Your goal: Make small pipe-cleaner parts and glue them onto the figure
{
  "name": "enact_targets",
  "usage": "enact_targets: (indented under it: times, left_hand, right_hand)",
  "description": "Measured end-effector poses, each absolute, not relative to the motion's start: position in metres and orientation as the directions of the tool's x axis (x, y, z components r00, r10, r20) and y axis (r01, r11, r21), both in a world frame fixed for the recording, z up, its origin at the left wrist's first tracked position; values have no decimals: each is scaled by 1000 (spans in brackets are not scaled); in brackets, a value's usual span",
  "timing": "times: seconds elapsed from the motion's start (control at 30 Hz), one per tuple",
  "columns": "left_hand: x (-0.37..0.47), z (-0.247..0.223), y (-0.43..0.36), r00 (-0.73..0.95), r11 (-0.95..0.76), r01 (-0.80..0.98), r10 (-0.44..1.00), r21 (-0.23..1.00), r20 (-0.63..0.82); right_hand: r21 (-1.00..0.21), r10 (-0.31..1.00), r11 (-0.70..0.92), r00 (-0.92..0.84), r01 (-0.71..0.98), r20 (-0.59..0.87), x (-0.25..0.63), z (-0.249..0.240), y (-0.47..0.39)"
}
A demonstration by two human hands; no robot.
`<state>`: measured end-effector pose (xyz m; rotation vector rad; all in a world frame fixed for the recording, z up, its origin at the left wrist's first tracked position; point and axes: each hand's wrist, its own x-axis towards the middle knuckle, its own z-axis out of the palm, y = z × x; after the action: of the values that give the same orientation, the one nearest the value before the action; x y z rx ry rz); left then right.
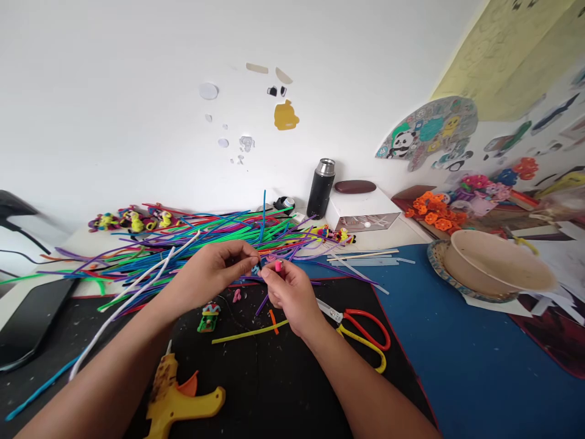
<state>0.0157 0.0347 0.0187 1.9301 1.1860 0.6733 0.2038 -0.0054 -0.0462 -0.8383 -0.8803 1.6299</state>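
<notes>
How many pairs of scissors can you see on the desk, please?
1. The scissors lie on the black mat beside the right hand, which partly covers them. Others could be hidden under the pipe cleaners.

Blue-and-dark piece (256, 268): small, pinched in the left hand (223, 262), partly covered (exact shape not discernible). Pink item (278, 266): small, bright, gripped in the right hand (292, 296), one end exposed, just beside the blue-and-dark piece.

Left hand (222, 267) near right hand (292, 294), seemingly pinched.
</notes>
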Motion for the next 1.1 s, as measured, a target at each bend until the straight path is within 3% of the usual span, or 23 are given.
enact_targets:
  times: [0.23, 0.43, 0.57, 0.73, 0.9, 1.1]
  left_hand:
    - [15, 18, 37, 416, -261, 538, 909, 801, 17]
    - [35, -3, 38, 538, -253, 645, 821, 721, -193]
    - [51, -14, 41, 614, -405, 671, 774, 621, -158]
    - [62, -26, 46, 654, -469, 656, 745, 592, -134]
    - [66, -36, 49, 673, -542, 691, 724, 477, -151]
    - [62, -28, 50, 683, -532, 685, 707, 498, -184]
  right_hand:
    - [-865, 993, -117, -65, -489, -98, 215, -38, 1]
    - [-827, 987, -61, 88, -559, -132, 233, -34, 15]
    - [-812, 989, -60, 75, -580, -127, 236, -34, 16]
    - [-814, 990, -62, 68, -577, -123, 236, -32, 15]
    - [-823, 993, -59, 51, -564, -107, 237, -30, 13]
    - [-816, 994, -77, 22, -574, -109, 235, -31, 13]
